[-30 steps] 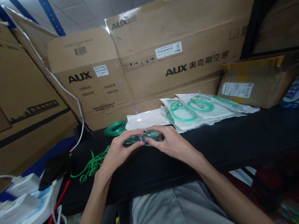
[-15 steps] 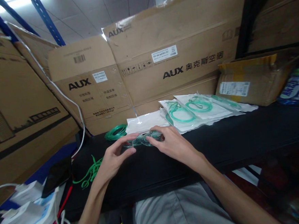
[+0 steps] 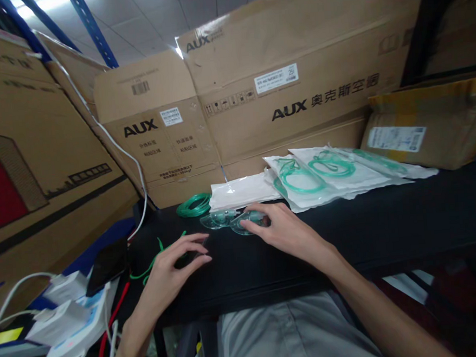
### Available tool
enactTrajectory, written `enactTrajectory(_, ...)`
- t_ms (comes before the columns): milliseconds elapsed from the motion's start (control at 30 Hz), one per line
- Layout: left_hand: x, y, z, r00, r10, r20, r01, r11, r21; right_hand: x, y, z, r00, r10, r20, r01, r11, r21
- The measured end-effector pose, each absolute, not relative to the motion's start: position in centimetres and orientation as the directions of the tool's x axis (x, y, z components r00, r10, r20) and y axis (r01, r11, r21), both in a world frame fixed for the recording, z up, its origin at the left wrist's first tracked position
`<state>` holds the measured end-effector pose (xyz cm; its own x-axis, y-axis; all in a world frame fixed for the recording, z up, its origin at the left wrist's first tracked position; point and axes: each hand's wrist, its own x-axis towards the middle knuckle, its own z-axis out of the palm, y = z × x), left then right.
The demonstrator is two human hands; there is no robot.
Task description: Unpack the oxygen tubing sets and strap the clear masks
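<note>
Gripping a clear oxygen mask [image 3: 237, 224] between thumb and fingers of the right hand [image 3: 285, 227], above the rear half of the black desk [image 3: 379, 220]. Impossible to tell whether lifted off the surface or resting on it. Just beside the mask, toward the desk's left edge, a second oxygen mask [image 3: 217, 219], lying free of both hands, with the two rims seeming to meet.

Nearer the front edge, toward the front left corner, the left hand [image 3: 167, 270], with thumb and fingers spread apart and gripping nothing discernible. Just behind and partly hidden by that hand, close to the left edge, loose green cords [image 3: 147, 269].

Along the rear edge, from the left corner rightward: a coil of green tubing [image 3: 193, 205], a flat white packet [image 3: 243, 192] right behind the masks, then overlapping clear-faced packets [image 3: 304, 198] with green tubing inside, then a taped cardboard parcel [image 3: 415, 141] near the rear right corner. Standing upright behind the rear edge, AUX-printed cardboard [image 3: 242, 129]. Beyond the left edge, a white power strip [image 3: 80, 333].
</note>
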<state>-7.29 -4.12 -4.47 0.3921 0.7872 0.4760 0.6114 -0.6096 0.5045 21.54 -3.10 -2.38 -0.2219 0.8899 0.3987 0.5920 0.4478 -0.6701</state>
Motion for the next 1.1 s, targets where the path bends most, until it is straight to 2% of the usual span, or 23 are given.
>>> enactTrajectory(300, -7.6, -3.5, -5.6, 0.404, 0.827, 0.392, 0.753, -0.543, 0.372, 21.1, -3.3, -2.8, -0.247, 0.895, 0.372, 0.6, 0.443, -0.666)
enactTrajectory(667, -9.4, -3.8, -6.2, 0.377, 0.873, 0.309, 0.812, -0.472, 0.343, 21.5, -2.7, -3.2, -0.283, 0.883, 0.374, 0.544, 0.469, -0.696)
enactTrajectory(800, -9.8, -4.0, -6.1, 0.383, 0.875, 0.295, 0.82, -0.469, 0.328, 22.2, -2.5, -2.8, -0.293, 0.86, 0.417, 0.496, 0.51, -0.703)
enactTrajectory(967, -8.2, -4.6, -4.9, 0.373, 0.873, 0.314, 0.825, -0.467, 0.318, 24.4, -1.4, -1.9, -0.236, 0.853, 0.466, 0.561, 0.511, -0.651)
enactTrajectory(1100, -5.1, -3.3, -3.6, 0.364, 0.849, 0.384, 0.821, -0.487, 0.299, 25.5, 0.4, -0.7, -0.292, 0.826, 0.481, 0.612, 0.548, -0.57)
